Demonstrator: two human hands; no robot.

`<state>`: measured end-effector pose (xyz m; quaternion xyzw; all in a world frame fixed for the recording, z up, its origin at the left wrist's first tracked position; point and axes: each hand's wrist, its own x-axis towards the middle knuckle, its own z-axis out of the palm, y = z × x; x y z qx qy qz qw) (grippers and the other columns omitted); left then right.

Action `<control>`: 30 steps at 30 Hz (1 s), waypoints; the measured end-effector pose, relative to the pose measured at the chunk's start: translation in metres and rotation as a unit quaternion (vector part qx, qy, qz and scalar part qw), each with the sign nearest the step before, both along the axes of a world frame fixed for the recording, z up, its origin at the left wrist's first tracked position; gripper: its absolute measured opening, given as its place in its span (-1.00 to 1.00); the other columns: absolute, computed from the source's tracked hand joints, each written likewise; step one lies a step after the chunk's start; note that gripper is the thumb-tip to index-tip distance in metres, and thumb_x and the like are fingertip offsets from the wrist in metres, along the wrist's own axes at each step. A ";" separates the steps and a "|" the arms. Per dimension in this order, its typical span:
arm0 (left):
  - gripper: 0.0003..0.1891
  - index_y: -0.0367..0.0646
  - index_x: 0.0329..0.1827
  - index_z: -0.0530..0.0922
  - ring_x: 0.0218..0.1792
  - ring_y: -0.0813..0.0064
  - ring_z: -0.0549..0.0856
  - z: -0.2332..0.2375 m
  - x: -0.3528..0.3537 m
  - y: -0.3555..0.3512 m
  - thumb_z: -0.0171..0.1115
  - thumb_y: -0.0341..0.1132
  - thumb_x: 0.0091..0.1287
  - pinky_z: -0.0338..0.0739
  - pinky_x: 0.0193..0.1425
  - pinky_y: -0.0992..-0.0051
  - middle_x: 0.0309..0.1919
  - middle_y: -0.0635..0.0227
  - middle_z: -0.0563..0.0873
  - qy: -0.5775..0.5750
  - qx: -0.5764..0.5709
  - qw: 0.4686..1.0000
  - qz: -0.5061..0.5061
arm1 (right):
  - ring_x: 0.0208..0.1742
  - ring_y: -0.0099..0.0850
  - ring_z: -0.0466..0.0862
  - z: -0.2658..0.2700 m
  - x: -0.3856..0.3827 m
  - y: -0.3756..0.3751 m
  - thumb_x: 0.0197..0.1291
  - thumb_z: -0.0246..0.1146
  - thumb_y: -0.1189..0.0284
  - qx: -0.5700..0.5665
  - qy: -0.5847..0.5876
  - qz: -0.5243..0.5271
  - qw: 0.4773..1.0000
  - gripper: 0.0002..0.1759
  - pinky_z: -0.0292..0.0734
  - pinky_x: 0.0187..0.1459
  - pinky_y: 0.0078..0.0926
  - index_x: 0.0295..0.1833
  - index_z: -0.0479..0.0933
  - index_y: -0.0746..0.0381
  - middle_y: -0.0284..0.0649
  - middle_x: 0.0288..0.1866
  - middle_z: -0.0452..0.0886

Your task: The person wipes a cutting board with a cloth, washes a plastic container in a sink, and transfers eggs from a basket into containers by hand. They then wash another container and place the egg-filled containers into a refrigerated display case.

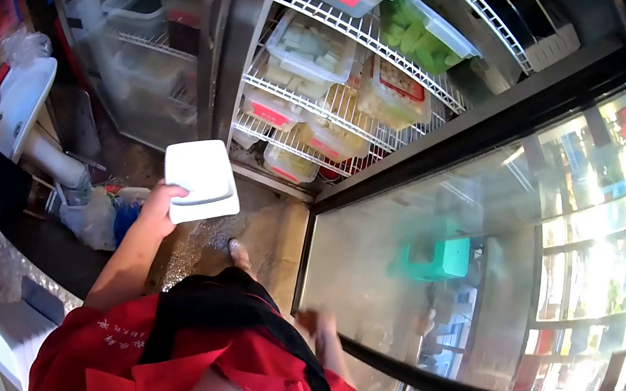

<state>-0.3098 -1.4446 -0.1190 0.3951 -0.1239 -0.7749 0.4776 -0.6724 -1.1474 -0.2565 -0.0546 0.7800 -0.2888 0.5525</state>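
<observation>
My left hand (161,205) is closed on the near edge of a white square dish (201,168), held out in front of the open glass-door fridge. The thumb lies over the rim, and the other fingers are hidden underneath. My right hand (318,328) is smeared by motion, low beside the frame of the open fridge door (393,311). Its fingers do not show clearly. Ahead of both hands, wire shelves (318,104) carry several lidded and open plastic tubs, among them a tub of white blocks (314,48) and one of green vegetables (416,30).
At left stands a white pedestal sink (21,106), with plastic bags (94,217) on the floor below it. A second glass door (131,34) covers the fridge's left side. A green stool (440,257) shows in the right door's glass. The floor (273,222) looks wet.
</observation>
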 end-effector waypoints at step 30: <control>-0.47 -0.22 0.09 0.36 -0.13 0.17 0.62 0.001 0.002 0.041 0.07 -0.58 -0.07 0.61 -0.07 0.22 -0.11 0.19 0.56 -0.138 0.157 0.930 0.304 | 0.18 -0.24 0.47 0.231 -0.231 -0.621 0.32 -0.04 0.14 -0.485 -0.224 -0.045 0.844 -0.48 0.44 0.14 -0.08 0.29 0.27 0.17 -0.16 0.27 0.38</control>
